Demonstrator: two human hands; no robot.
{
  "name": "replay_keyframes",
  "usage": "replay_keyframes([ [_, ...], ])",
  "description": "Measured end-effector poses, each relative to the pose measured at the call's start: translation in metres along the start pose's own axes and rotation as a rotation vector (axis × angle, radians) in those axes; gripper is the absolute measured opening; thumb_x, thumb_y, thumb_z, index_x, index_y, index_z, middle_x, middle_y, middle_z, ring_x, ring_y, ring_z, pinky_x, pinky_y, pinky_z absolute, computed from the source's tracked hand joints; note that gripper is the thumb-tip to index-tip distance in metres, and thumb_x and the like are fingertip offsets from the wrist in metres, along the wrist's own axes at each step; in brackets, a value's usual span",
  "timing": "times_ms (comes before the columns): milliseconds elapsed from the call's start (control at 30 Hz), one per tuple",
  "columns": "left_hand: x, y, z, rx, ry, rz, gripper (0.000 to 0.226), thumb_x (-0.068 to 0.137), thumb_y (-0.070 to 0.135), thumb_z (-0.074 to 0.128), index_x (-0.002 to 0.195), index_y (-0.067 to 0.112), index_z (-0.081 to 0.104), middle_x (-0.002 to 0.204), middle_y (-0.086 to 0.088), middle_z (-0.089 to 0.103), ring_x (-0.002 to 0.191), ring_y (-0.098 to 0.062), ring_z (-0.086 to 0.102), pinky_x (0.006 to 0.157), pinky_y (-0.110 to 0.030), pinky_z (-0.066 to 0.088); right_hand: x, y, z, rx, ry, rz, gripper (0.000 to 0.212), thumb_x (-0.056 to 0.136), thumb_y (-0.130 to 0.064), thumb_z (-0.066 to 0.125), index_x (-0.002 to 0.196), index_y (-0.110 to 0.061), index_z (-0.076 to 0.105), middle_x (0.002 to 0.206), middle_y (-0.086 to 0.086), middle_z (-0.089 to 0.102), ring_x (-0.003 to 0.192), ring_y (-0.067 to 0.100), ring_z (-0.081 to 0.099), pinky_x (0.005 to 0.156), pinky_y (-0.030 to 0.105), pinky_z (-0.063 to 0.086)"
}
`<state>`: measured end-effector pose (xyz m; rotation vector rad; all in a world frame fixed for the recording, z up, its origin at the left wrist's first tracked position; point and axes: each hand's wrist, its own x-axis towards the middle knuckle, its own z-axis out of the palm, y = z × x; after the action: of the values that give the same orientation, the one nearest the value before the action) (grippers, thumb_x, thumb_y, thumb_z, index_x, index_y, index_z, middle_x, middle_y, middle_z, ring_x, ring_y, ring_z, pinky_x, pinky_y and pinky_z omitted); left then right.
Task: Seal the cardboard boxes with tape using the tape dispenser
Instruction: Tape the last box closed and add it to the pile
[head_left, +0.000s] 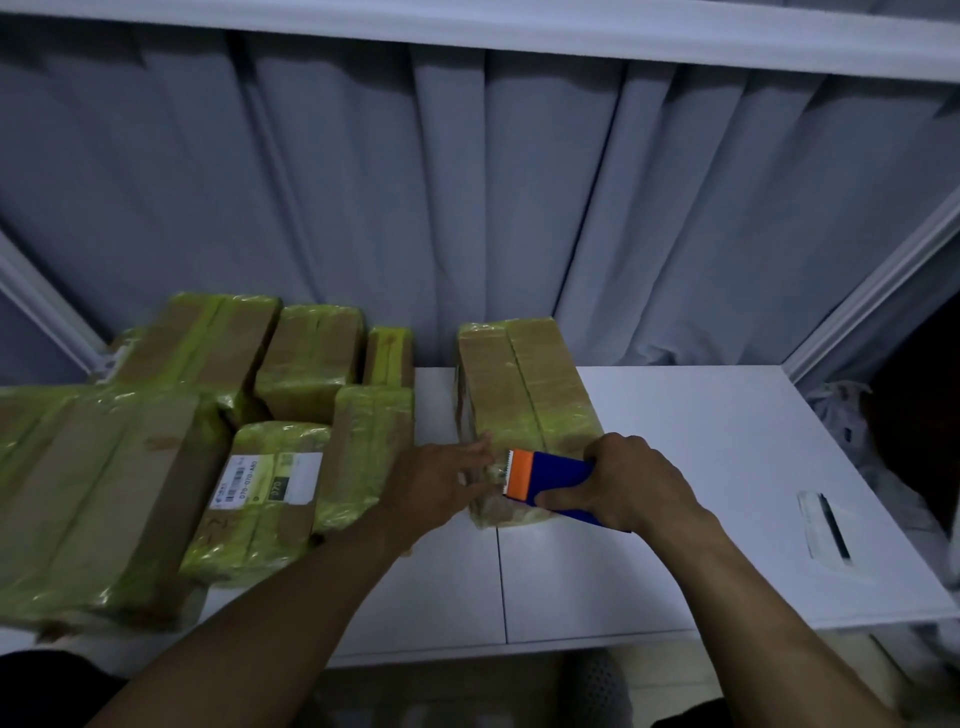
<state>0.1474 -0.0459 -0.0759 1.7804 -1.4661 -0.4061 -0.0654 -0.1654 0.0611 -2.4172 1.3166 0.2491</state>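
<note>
On the table (701, 441), taped boxes (104, 483) beside the left hand (441, 486)

The right hand (631, 480) hides part of the tape dispenser (550, 478) (label (275, 475) print unreadably small).

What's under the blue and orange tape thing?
The tape dispenser is over the near end of a cardboard box on the white table. The right hand gripping it covers the box corner there.
</note>
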Motion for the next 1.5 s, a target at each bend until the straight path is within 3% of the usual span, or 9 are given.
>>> replay_keyframes([
  [200,0.000,0.006,0.004,0.117,0.073,0.029,0.058,0.082,0.065,0.056,0.126,0.027,0.066,0.134,0.021,0.053,0.099,-0.003,0.069,0.087,-0.030,0.058,-0.002,0.000,0.001,0.009,0.013,-0.023,0.082,0.064,-0.082,0.074,0.116,-0.020,0.061,0.103,-0.003,0.068,0.085,0.016,0.065,0.076,0.030,0.059],
  [400,-0.001,0.010,0.000,0.190,0.067,0.040,0.048,0.086,0.053,0.061,0.124,0.025,0.068,0.133,0.018,0.055,0.099,-0.005,0.069,0.083,-0.030,0.060,-0.016,0.006,-0.001,0.095,0.021,-0.054,0.072,0.070,-0.079,0.073,0.112,-0.021,0.064,0.090,-0.010,0.064,0.075,0.008,0.062,0.061,0.020,0.051],
  [633,-0.006,0.007,-0.011,0.257,0.101,0.074,0.039,0.084,0.037,0.078,0.118,0.020,0.073,0.128,0.015,0.062,0.100,-0.001,0.067,0.088,-0.023,0.056,-0.027,0.031,-0.018,-0.020,0.061,0.010,0.075,0.063,-0.078,0.079,0.112,-0.023,0.065,0.095,-0.007,0.070,0.080,0.011,0.066,0.066,0.023,0.057],
  [800,-0.013,0.013,-0.005,0.367,0.132,0.178,0.049,0.079,0.016,0.083,0.125,0.014,0.067,0.127,-0.002,0.067,0.113,-0.020,0.065,0.096,-0.034,0.053,-0.021,0.021,-0.017,-0.067,0.100,0.011,0.080,0.060,-0.087,0.072,0.108,-0.022,0.064,0.096,-0.004,0.069,0.082,0.015,0.066,0.072,0.029,0.061],
  [967,-0.019,0.013,-0.007,0.567,0.000,0.203,0.053,0.086,0.005,0.068,0.136,0.021,0.060,0.149,-0.008,0.048,0.136,-0.030,0.047,0.106,-0.044,0.046,-0.013,0.013,-0.009,-0.113,0.093,0.000,0.071,0.071,-0.072,0.078,0.117,-0.020,0.065,0.107,-0.001,0.071,0.090,0.017,0.069,0.068,0.024,0.054],
  [1067,-0.015,0.026,-0.013,0.482,0.027,0.287,0.040,0.085,0.016,0.073,0.125,0.020,0.067,0.135,-0.006,0.058,0.127,-0.023,0.053,0.105,-0.030,0.043,-0.010,0.008,-0.005,-0.145,0.094,0.005,0.070,0.074,-0.069,0.078,0.120,-0.019,0.063,0.110,0.000,0.071,0.093,0.018,0.069,0.066,0.024,0.049],
  [1200,-0.002,0.022,-0.009,0.393,-0.022,0.289,0.035,0.094,0.037,0.062,0.124,0.022,0.068,0.128,0.002,0.064,0.119,-0.018,0.058,0.103,-0.037,0.048,-0.007,0.007,-0.004,-0.136,0.090,0.013,0.073,0.073,-0.069,0.079,0.123,-0.019,0.061,0.112,0.000,0.071,0.094,0.018,0.069,0.068,0.024,0.049],
  [1333,0.006,0.025,-0.004,0.369,-0.016,0.326,0.027,0.089,0.023,0.068,0.115,0.016,0.074,0.114,-0.002,0.071,0.106,-0.016,0.063,0.094,-0.028,0.051,-0.005,0.009,-0.001,-0.106,0.092,0.009,0.076,0.070,-0.074,0.078,0.121,-0.020,0.062,0.111,-0.001,0.070,0.093,0.017,0.069,0.068,0.024,0.051],
  [1500,0.004,0.023,-0.003,0.335,0.039,0.231,0.027,0.084,0.014,0.077,0.111,0.016,0.076,0.115,0.001,0.071,0.115,-0.020,0.061,0.100,-0.024,0.043,-0.006,0.011,0.000,-0.072,0.074,-0.007,0.076,0.069,-0.074,0.078,0.120,-0.020,0.062,0.110,0.000,0.070,0.092,0.018,0.068,0.067,0.024,0.051],
])
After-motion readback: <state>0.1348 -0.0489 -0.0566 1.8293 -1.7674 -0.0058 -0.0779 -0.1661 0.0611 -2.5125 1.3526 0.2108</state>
